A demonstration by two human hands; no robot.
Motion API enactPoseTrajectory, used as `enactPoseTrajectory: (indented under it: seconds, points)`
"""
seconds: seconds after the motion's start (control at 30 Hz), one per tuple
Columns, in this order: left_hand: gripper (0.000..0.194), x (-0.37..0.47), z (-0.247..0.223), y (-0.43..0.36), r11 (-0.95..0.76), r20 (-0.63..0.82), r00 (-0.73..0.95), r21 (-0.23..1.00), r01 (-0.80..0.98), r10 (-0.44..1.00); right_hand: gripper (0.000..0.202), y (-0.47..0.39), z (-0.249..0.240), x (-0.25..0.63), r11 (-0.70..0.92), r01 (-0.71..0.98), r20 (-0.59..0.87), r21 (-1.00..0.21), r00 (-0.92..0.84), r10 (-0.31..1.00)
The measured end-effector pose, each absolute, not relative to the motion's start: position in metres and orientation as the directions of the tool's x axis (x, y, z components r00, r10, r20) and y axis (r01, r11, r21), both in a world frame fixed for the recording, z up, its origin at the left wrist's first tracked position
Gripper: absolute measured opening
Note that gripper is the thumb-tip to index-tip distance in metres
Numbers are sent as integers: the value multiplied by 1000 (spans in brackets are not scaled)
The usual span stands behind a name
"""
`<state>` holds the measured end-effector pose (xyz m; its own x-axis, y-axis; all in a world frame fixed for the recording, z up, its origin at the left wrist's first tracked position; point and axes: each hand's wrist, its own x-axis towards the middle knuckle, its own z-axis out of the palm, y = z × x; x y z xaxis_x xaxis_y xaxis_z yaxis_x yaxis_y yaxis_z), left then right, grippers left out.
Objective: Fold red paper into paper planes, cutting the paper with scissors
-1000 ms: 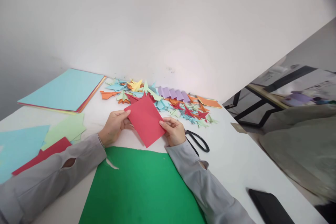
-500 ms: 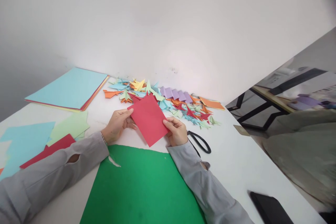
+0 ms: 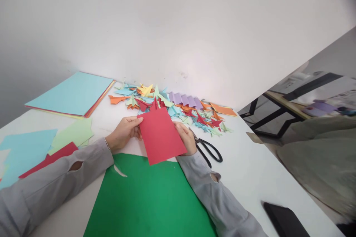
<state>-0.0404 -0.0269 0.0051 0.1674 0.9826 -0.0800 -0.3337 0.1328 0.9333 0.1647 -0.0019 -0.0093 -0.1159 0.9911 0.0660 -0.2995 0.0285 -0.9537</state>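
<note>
Red paper (image 3: 161, 136) between left hand (image 3: 124, 133), at corner, and right hand (image 3: 188, 141), along edge.

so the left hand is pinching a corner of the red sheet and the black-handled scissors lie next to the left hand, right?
Not quite: in the head view, the black-handled scissors lie next to the right hand, not the left. The rest stands: the left hand is pinching a corner of the red sheet.
</note>
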Motion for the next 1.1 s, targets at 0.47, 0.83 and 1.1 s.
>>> enactPoseTrajectory:
  seconds: [0.47, 0.83, 1.1]
  points:
    - [17, -40, 1, -29, 101, -67, 167, 974, -203, 984, 23, 6, -21, 168, -31, -408, -37, -912, 7, 999]
    - [13, -36, 12, -35, 202, -168, 146, 944, -261, 975, 26, 8, -19, 169, 36, -353, 7, -935, 83, 997]
    - [16, -38, 4, -30, 108, -88, 90, 962, -251, 992, 30, 9, -11, 171, 105, -368, -14, -924, 308, 951]
